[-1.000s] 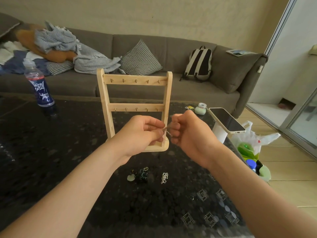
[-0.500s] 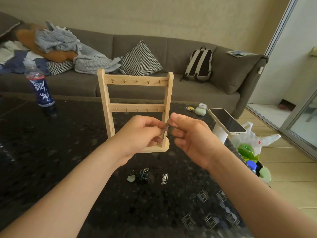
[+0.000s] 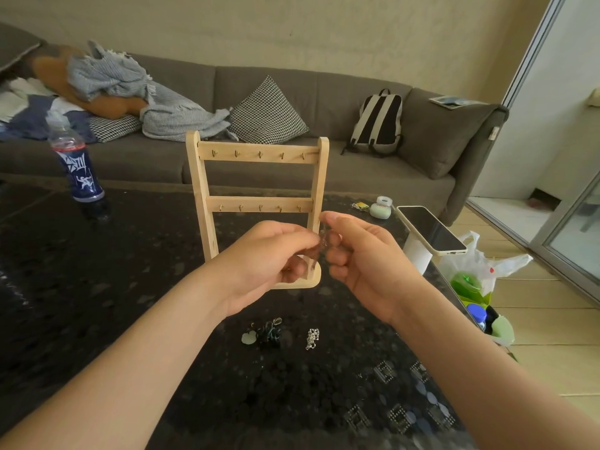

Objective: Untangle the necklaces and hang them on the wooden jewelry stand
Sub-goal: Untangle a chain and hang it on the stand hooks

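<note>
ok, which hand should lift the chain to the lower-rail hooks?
Right, probably. The right hand pinches the chain at its top, just below the rightmost lower-rail hook. The left hand holds it lower, further from the hooks.

A grey fabric sofa (image 3: 324, 102) runs along a plain beige wall (image 3: 292, 27). At the sofa's middle leans a houndstooth cushion (image 3: 268, 113), toward its right end a backpack (image 3: 378, 123), toward its left end a rumpled blue-grey blanket (image 3: 130, 82). In front of the sofa stands a dark patterned table (image 3: 97, 287). Right of the sofa, a pale wooden floor (image 3: 552, 368) meets a sliding glass door (image 3: 578, 222) that admits daylight.
</note>
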